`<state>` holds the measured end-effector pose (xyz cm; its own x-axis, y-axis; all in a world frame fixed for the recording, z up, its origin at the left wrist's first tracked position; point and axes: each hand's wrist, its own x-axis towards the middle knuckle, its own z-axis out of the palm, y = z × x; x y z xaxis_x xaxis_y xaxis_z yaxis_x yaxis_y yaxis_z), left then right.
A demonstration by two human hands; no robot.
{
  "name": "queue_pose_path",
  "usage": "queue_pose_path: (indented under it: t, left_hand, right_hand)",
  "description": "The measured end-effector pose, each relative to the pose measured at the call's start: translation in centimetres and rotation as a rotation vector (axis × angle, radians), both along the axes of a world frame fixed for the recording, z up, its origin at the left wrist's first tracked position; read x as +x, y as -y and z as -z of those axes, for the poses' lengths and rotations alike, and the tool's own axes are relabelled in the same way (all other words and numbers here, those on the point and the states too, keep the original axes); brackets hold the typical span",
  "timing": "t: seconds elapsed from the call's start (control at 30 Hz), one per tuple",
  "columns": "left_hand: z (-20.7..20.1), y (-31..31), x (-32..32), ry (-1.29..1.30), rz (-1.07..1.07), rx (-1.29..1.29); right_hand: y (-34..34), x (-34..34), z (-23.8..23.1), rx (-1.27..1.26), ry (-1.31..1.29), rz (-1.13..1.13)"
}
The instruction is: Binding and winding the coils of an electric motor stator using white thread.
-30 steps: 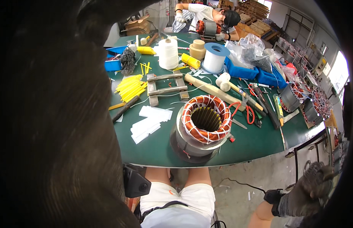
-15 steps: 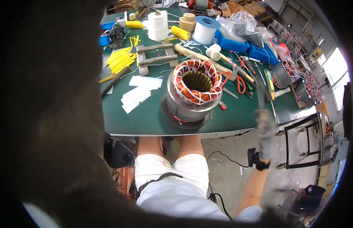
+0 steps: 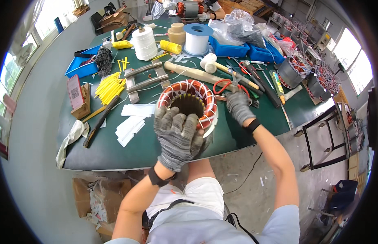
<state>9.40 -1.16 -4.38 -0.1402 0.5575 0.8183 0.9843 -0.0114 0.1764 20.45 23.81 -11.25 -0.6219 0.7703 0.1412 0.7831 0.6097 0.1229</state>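
Observation:
A motor stator (image 3: 212,106) with copper windings laced in white cord stands near the table's front edge. My left hand (image 3: 175,136), in a grey glove, grips its near side, with fingers over the winding rim at the bore. The stator's lower body is mostly hidden behind this hand. To its right, my gloved right hand (image 3: 240,106) is closed at the red-handled scissors (image 3: 221,86), fingers curled down over the handles; the fingertips are partly hidden. Beside them lie a long wooden bat (image 3: 193,74) and a white-headed mallet (image 3: 208,63).
Yellow strips (image 3: 111,88), white paper slips (image 3: 132,124) and a metal frame (image 3: 146,83) lie left on the green table (image 3: 111,152). Cord spools (image 3: 144,44) and blue bins (image 3: 227,49) stand behind. Further stators (image 3: 294,73) sit at right. A co-worker's hands (image 3: 203,17) are at the far edge.
My left hand has come into view on the stator. My right hand has moved from beside the table's right front edge, up and left, onto the scissors. The view has shifted, showing more at left.

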Motion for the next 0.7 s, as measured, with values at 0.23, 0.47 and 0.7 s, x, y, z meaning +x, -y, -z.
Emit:
queue_pose_path:
  t: [0.23, 0.47, 0.7]
  left_hand:
    - [0.6, -0.8, -0.6, -0.01, -0.005, 0.135]
    - [0.7, -0.6, -1.3, 0.001, 0.07, 0.145]
    - [0.6, -0.5, -2.0, 0.073, 0.168, 0.184]
  right_hand:
    - [-2.9, -9.9, -0.3, 0.011, -0.057, -0.124]
    - [-3.4, -9.4, -0.9, 0.063, -0.129, -0.016]
    - [-7.2, -11.3, -3.1, 0.251, 0.06, -0.356]
